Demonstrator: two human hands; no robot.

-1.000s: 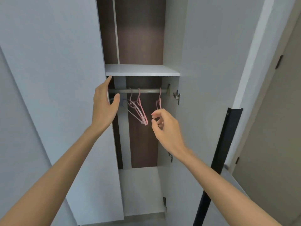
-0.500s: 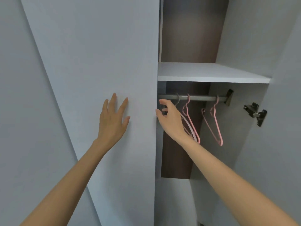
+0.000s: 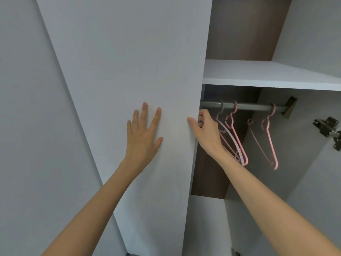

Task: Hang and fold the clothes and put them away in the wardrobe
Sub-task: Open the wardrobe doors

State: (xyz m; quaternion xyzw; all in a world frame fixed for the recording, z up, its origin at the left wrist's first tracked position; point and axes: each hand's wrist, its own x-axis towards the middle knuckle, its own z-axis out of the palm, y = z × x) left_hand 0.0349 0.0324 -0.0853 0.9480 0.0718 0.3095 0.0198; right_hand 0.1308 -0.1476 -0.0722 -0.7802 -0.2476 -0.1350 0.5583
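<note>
At the wardrobe door (image 3: 129,61), your left hand (image 3: 143,133) lies flat, fingers straight; your right hand (image 3: 206,130) curls round the door's edge. The hangers (image 3: 269,141) hang on the rail (image 3: 245,106) just beside it — light, stiff, probably slippery plastic; take one by its hook.

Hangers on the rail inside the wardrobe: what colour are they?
Pink hangers, though the leftmost hook looks grey; seen best in the head view.
</note>
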